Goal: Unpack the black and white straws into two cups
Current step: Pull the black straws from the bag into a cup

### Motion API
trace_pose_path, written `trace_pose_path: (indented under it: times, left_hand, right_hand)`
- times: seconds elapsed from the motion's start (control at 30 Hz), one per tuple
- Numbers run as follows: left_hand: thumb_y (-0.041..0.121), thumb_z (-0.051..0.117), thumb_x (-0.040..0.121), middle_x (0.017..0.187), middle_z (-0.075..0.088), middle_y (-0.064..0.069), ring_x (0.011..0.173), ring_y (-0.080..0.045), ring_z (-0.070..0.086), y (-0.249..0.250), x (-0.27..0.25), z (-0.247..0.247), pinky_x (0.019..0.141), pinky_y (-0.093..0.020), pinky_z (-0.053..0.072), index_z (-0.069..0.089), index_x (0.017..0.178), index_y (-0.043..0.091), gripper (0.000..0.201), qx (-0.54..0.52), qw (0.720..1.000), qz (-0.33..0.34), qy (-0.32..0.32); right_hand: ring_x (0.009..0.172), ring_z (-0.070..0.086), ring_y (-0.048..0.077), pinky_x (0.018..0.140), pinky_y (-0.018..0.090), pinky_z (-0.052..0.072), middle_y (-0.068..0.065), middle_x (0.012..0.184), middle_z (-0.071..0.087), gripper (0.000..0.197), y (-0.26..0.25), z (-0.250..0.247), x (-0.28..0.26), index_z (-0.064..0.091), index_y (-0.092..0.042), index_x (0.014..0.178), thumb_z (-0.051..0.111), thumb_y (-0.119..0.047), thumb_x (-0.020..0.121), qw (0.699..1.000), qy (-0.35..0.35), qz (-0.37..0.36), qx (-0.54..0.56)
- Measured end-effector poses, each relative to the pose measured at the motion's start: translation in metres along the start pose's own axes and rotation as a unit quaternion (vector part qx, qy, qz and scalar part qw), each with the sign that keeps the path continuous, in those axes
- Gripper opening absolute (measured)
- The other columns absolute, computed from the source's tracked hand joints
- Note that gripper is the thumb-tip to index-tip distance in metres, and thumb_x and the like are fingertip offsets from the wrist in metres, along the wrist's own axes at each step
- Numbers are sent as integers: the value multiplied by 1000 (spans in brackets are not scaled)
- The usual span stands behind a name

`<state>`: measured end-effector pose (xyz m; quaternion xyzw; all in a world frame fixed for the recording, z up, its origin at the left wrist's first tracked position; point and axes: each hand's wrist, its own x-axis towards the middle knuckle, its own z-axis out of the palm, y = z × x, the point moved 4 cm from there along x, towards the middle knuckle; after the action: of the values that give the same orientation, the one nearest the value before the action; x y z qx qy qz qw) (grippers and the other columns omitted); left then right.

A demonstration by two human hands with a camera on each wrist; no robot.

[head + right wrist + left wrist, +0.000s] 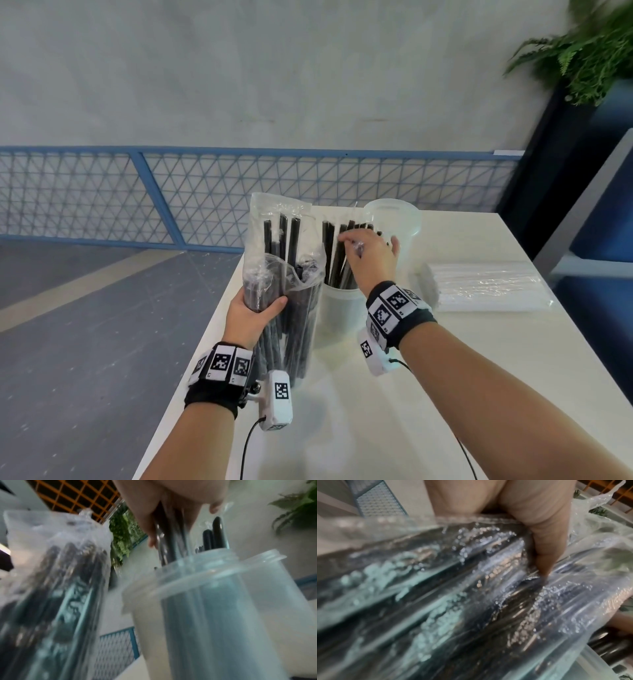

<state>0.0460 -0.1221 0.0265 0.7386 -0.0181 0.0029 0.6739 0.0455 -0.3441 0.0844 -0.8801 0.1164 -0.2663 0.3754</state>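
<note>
- White table (394,394) underfoot of everything, blue mesh fence (137,195) and grey wall behind.
- Left hand (251,313) gripping clear bag of black straws (286,267), upright, just left of near cup.
- Right hand (371,255) fingers closed around black straws (337,255) standing in near frosted cup (339,308).
- Second frosted cup (399,222) behind it.
- Wrapped white straws (486,286) lying flat to the right.

Left hand (251,317) grips clear bag (284,260) of black straws, held upright over white table (479,377). Right hand (371,260) holds black straws (337,253) standing in near cup (337,315). Far cup (397,222) just behind (contents unclear). White straw pack (486,286) lies flat, right.
</note>
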Motion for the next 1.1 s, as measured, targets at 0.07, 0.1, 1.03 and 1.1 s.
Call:
trace_pose_path:
  times: [0.07, 0.1, 1.03, 1.1]
  left_hand:
    - [8, 76, 70, 89, 67, 3, 88, -16, 63, 0, 0, 0, 87, -31, 47, 59, 91, 23, 30, -5, 1000, 1, -1]
    - [7, 76, 70, 89, 66, 4, 87, -14, 63, -1, 1, 0, 87, -30, 46, 59, 89, 25, 31, -7, 1000, 2, -1]
    - [12, 83, 58, 118, 62, -8, 110, -15, 61, -6, -1, 4, 98, -36, 47, 48, 118, 16, 70, -41, 994, 51, -92]
    - [21, 84, 53, 115, 63, -7, 107, -15, 62, -5, 0, 4, 97, -38, 48, 49, 117, 16, 73, -32, 995, 52, -80]
  right_hand:
    - [135, 32, 19, 114, 44, 5, -5, 144, 38, 28, 8, -2, -4, 61, -35, 111, 62, -30, 83, 997, 22, 1, -69]
    - [140, 19, 24, 113, 46, 9, -1, 150, 25, 42, 11, -7, -5, 55, -37, 119, 66, -35, 79, 996, 54, 10, -69]
    - [111, 53, 24, 85, 32, 46, 2, 139, 35, 69, -62, -3, -48, 26, -24, 141, 63, -31, 83, 983, -151, -90, -46]
    - [115, 46, 26, 96, 37, 43, 6, 137, 34, 73, -70, -5, -50, 33, -22, 137, 71, -22, 75, 986, -81, -132, -65]
